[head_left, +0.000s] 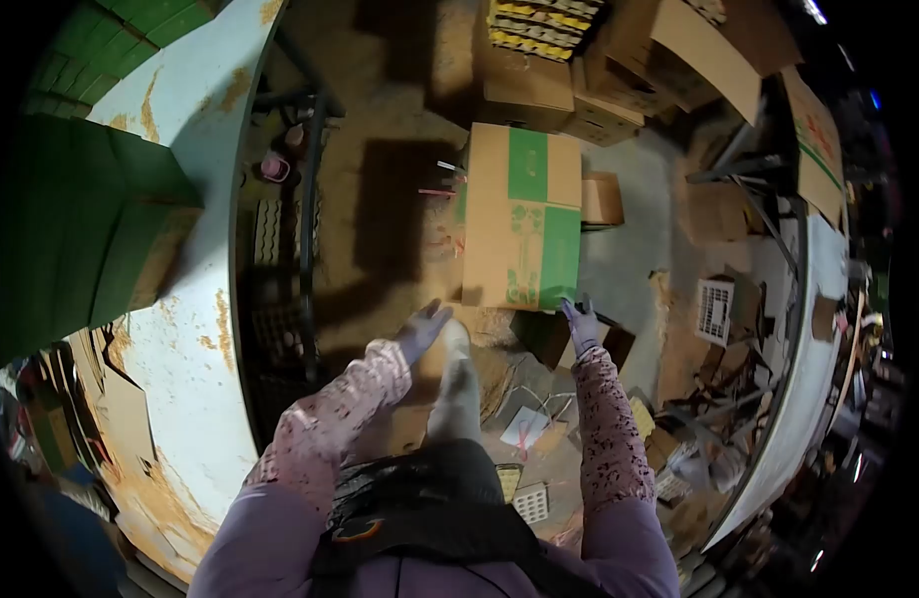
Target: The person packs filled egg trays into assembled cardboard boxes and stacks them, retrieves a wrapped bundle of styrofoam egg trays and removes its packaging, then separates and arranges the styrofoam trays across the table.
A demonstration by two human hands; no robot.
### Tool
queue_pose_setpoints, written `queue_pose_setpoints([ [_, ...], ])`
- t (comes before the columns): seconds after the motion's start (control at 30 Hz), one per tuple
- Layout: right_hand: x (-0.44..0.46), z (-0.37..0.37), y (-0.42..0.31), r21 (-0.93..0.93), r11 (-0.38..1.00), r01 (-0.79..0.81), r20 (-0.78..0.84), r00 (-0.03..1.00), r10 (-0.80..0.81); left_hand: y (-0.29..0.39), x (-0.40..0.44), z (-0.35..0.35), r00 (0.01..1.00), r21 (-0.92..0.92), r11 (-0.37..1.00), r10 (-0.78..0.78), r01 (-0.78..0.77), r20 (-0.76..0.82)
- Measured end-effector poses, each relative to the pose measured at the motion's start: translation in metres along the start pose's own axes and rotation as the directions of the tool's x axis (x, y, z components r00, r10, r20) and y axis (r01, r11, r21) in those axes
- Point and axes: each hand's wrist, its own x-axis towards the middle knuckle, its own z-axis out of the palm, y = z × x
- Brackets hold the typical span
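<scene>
A large closed cardboard box [494, 219] with green printed panels stands in front of me. My left hand [422, 331], in a greyish-purple glove, reaches forward just short of the box's near left corner. Its fingers are stretched out and hold nothing. At the near right corner my right hand [581, 324], gloved the same way, has its fingers spread. The fingertips are at the box's edge; whether they touch it I cannot tell. One of my legs [453, 394] is stretched forward between my arms.
To the left, green boxes [81, 229] stand on a long, stained pale table [195, 334]. Open cartons [668, 60] and a stack of egg trays [539, 28] are beyond the box. A white crate [716, 311] and scraps lie on the right floor, beside another table [818, 339].
</scene>
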Motion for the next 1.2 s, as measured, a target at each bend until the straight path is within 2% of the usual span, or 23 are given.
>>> queue_pose_setpoints([
  [0.13, 0.080, -0.012, -0.001, -0.220, 0.975, -0.035, 0.111, 0.992, 0.060, -0.037, 0.109, 0.044, 0.980, 0.095, 0.990, 0.121, -0.106, -0.160],
  [0.17, 0.090, -0.014, 0.006, -0.255, 0.967, -0.025, 0.138, 0.989, 0.062, -0.011, 0.102, 0.052, 0.991, 0.542, 0.834, 0.136, -0.102, -0.022],
  [0.23, 0.093, -0.016, 0.013, -0.330, 0.943, 0.037, 0.150, 0.989, 0.014, 0.043, 0.075, 0.077, 0.993, 0.859, 0.499, 0.069, -0.117, 0.095],
  [0.3, 0.062, -0.017, -0.013, -0.434, 0.897, 0.087, 0.113, 0.993, -0.042, 0.087, 0.044, 0.103, 0.903, 0.646, 0.646, -0.181, 0.407, -0.389],
  [0.37, 0.044, -0.020, -0.024, -0.296, 0.943, 0.155, 0.010, 0.987, -0.159, 0.102, 0.023, 0.106, 0.903, 0.653, 0.661, -0.091, 0.371, -0.421],
  [0.4, 0.029, -0.019, -0.039, -0.134, 0.982, 0.136, 0.021, 0.991, -0.134, 0.117, 0.005, 0.109, 0.948, 0.345, 0.922, -0.061, 0.174, -0.313],
  [0.43, 0.013, -0.018, -0.059, 0.029, 0.993, 0.111, 0.038, 0.993, -0.112, 0.137, -0.011, 0.113, 0.974, -0.049, 0.998, 0.026, -0.038, -0.226],
  [0.5, -0.015, -0.020, -0.093, -0.119, 0.988, 0.097, 0.067, 0.994, -0.090, 0.170, -0.029, 0.120, 0.931, 0.003, 0.995, 0.090, -0.095, -0.355],
  [0.53, -0.029, -0.018, -0.101, -0.101, 0.989, 0.110, 0.048, 0.993, -0.105, 0.175, -0.031, 0.121, 0.921, -0.221, 0.968, 0.022, -0.117, -0.390],
  [0.57, -0.044, -0.015, -0.110, -0.083, 0.989, 0.125, 0.033, 0.992, -0.122, 0.165, -0.023, 0.110, 0.944, -0.200, 0.978, -0.003, -0.066, -0.331],
  [0.63, -0.087, -0.009, -0.124, -0.208, 0.915, 0.346, 0.111, 0.938, -0.329, 0.170, -0.036, 0.092, 0.955, -0.190, 0.981, -0.012, -0.047, -0.295],
  [0.67, -0.103, -0.019, -0.113, -0.443, 0.547, 0.710, 0.303, 0.693, -0.654, 0.195, -0.067, 0.086, 0.963, -0.084, 0.995, 0.037, -0.061, -0.267],
  [0.73, -0.151, -0.004, -0.094, -0.366, 0.442, 0.819, 0.384, 0.566, -0.730, 0.203, -0.108, 0.057, 0.964, 0.039, 0.983, 0.181, -0.177, -0.196],
  [0.8, -0.203, 0.010, -0.071, -0.331, 0.695, 0.638, 0.470, 0.751, -0.465, 0.200, -0.167, 0.008, 0.939, -0.046, 0.946, 0.310, -0.320, -0.150],
  [0.87, -0.220, 0.026, -0.046, -0.438, 0.530, 0.726, 0.664, 0.658, -0.354, 0.196, -0.247, -0.053, 0.898, 0.025, 0.898, 0.439, -0.439, -0.018],
  [0.93, -0.237, 0.054, -0.024, 0.021, -0.243, 0.970, 0.995, 0.002, 0.095, 0.202, -0.351, -0.116, 0.924, 0.131, 0.919, 0.381, -0.372, -0.043],
  [0.97, -0.261, 0.084, -0.017, 0.094, -0.027, 0.995, 0.995, -0.093, 0.041, 0.152, -0.363, -0.152, 0.845, 0.145, 0.849, 0.524, -0.508, -0.111],
  [1.0, -0.295, 0.119, -0.007, 0.165, 0.189, 0.968, 0.986, -0.162, -0.033, 0.141, -0.408, -0.181, 0.799, 0.394, 0.804, 0.556, -0.446, -0.229],
  [1.03, -0.323, 0.145, 0.026, -0.182, 0.833, 0.522, 0.981, 0.155, 0.117, 0.126, -0.461, -0.198, 0.755, 0.595, 0.797, 0.452, -0.103, -0.476],
  [1.07, -0.349, 0.174, 0.061, -0.337, 0.935, 0.108, 0.929, 0.202, 0.311, 0.098, -0.492, -0.210, 0.492, 0.666, 0.745, 0.574, 0.018, -0.655],
  [1.1, -0.376, 0.203, 0.095, -0.404, 0.852, -0.334, 0.837, 0.241, 0.492, 0.067, -0.518, -0.225, 0.252, 0.574, 0.805, 0.529, 0.152, -0.810],
  [1.17, -0.454, 0.268, 0.122, -0.511, 0.804, -0.303, 0.828, 0.077, 0.555, 0.000, -0.572, -0.244, 0.003, 0.328, 0.942, 0.328, 0.076, -0.945],
  [1.2, -0.490, 0.287, 0.142, -0.513, 0.796, -0.322, 0.845, -0.025, 0.534, -0.041, -0.589, -0.252, -0.013, 0.177, 0.984, 0.177, -0.018, -0.984],
])
